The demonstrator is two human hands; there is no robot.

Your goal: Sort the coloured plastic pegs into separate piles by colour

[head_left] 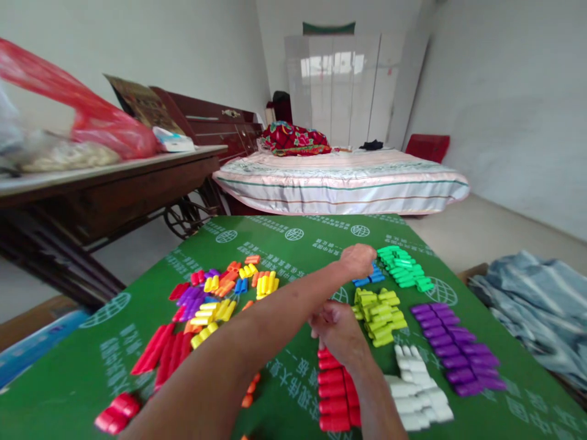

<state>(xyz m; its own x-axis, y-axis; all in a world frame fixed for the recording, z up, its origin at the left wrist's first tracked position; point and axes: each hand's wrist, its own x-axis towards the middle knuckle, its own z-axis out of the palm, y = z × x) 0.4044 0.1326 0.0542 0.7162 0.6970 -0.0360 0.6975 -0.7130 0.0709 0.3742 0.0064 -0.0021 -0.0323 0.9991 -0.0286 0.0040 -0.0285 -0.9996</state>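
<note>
My left hand reaches across to the far right, its fingers curled down and mostly hidden behind the knuckles. It is beside a small group of blue plastic tube pieces and the rows of green pieces. My right hand is closed nearer to me, just above the rows of red tube pieces; anything in its fingers is too hidden to make out. Lime pieces lie to its right. My left forearm crosses above the right hand and covers part of the board.
Mixed yellow, orange and purple pieces lie in a loose spread on the left of the green board. White pieces and purple pieces lie in rows at right. Beyond stand a bed and a sewing table.
</note>
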